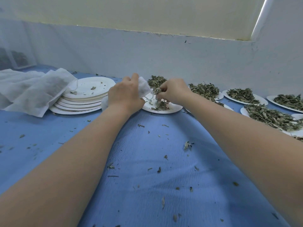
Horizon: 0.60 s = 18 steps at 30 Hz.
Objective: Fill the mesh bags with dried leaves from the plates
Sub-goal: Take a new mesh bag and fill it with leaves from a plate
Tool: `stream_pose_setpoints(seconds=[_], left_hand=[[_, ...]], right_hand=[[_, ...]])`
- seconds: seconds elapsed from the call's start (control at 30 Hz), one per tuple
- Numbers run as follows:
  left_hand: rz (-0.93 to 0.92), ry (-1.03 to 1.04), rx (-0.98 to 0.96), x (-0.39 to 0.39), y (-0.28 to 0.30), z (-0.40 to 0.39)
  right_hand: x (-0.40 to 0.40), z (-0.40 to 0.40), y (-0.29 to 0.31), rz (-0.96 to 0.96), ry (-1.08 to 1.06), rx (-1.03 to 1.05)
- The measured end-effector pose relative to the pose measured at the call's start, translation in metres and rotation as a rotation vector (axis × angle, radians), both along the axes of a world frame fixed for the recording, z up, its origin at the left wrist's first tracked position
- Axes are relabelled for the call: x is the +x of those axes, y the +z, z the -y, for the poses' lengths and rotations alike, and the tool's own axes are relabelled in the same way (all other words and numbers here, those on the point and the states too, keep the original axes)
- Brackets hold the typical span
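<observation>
While the left hand [125, 94] is gripping a small white mesh bag [144, 89] above a nearly bare plate [172, 108], the right hand [173, 90] is pinching dried leaves [158, 91] at the bag's mouth. Leaf-heaped plates [246, 97] are lying to the right, stacked plates [77, 105] and more mesh bags [32, 90] to the left.

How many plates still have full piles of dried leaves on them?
5 clearly: one behind the hands, one right of the right hand, then three further right. More may be hidden at the right edge.
</observation>
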<state>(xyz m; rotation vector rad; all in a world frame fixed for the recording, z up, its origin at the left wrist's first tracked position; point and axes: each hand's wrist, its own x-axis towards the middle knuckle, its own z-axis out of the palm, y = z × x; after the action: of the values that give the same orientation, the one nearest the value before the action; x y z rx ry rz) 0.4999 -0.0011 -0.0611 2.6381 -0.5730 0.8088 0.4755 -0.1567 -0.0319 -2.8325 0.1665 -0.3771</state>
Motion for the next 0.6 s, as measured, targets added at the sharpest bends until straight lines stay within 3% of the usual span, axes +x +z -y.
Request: stream_pose_setpoints(seconds=[0.2, 0.37, 0.47, 0.53, 0.6], left_hand=[[0.009, 0.020, 0.068, -0.001, 0.003, -0.001], [0.092, 0.025, 0.165, -0.003, 0.002, 0.002], [0.102, 0.002, 0.150, -0.004, 0.001, 0.006], [0.107, -0.024, 0.128, -0.005, 0.000, 0.009], [0.107, -0.040, 0.056, -0.005, 0.000, 0.010]], right_hand=[[-0.015, 0.022, 0.020, 0.139, 0.083, 0.100], [-0.022, 0.004, 0.030, 0.150, 0.326, -0.338], [-0.019, -0.012, 0.031, 0.138, 0.372, -0.465], [-0.020, -0.020, 0.032, 0.188, 0.357, -0.372], [-0.021, -0.024, 0.031, 0.227, 0.344, -0.109]])
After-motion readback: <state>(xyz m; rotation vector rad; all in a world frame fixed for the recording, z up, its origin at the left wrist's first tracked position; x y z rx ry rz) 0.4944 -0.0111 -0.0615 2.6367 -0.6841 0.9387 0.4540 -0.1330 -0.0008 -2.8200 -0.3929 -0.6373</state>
